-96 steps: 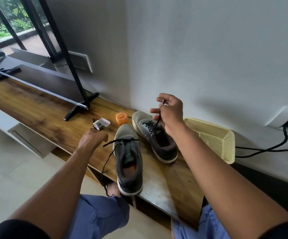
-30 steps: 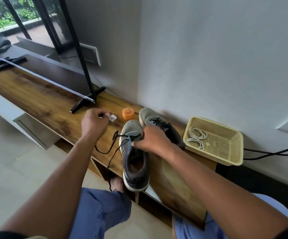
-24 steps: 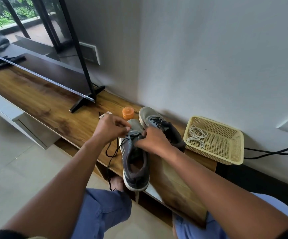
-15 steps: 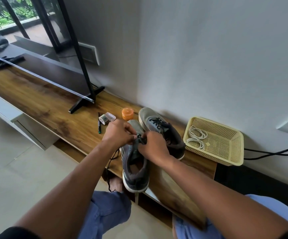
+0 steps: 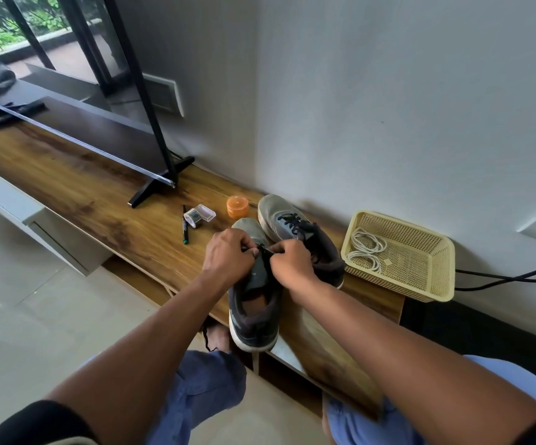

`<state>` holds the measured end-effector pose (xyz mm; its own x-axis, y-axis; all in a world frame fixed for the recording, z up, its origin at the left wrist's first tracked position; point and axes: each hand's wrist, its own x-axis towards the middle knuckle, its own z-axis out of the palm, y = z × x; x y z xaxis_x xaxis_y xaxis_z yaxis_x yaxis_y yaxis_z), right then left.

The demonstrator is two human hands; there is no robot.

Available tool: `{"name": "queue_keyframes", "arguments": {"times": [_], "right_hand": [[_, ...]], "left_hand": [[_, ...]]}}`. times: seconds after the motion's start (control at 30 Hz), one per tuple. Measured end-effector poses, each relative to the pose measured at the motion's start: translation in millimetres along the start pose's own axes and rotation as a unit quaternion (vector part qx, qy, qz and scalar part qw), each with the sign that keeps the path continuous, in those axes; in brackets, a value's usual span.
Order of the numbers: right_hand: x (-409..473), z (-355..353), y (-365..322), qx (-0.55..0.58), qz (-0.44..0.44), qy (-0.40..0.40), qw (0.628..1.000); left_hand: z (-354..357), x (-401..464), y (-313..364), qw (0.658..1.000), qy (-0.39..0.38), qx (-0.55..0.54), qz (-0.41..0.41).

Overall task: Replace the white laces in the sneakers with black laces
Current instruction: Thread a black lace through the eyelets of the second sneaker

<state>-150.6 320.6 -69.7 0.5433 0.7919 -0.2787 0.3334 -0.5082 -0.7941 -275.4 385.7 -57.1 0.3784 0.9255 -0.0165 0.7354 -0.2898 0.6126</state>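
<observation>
Both hands (image 5: 228,255) closer — no legible writing

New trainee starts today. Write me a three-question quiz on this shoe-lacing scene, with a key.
1. True or false: the white laces lie coiled in the yellow basket.
2. Which sneaker are both hands working on? A) the near sneaker B) the far sneaker
3. Fill in: the orange jar stands just left of the far sneaker's ____.

Key:
1. True.
2. A: the left hand and right hand both pinch the black lace over it.
3. Toe.
</observation>
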Motion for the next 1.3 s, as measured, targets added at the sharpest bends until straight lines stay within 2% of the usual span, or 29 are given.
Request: {"name": "queue_keyframes", "arguments": {"times": [0.27,0.53,0.93,1.3], "right_hand": [[2,1,3,0.044,0.018,-0.002,0.999],[3,3,5,0.038,0.007,-0.003,0.999],[3,4,6,0.058,0.011,-0.001,0.998],[0,1,0,0.025,-0.010,-0.001,1.000]], "left_hand": [[6,0,-1,1.000,-0.003,0.007,0.003],[4,-1,-1,1.000,-0.015,0.000,0.010],[11,-5,7,0.998,0.037,0.023,-0.037],[18,2,1,0.999,0.030,0.002,-0.031]]}}
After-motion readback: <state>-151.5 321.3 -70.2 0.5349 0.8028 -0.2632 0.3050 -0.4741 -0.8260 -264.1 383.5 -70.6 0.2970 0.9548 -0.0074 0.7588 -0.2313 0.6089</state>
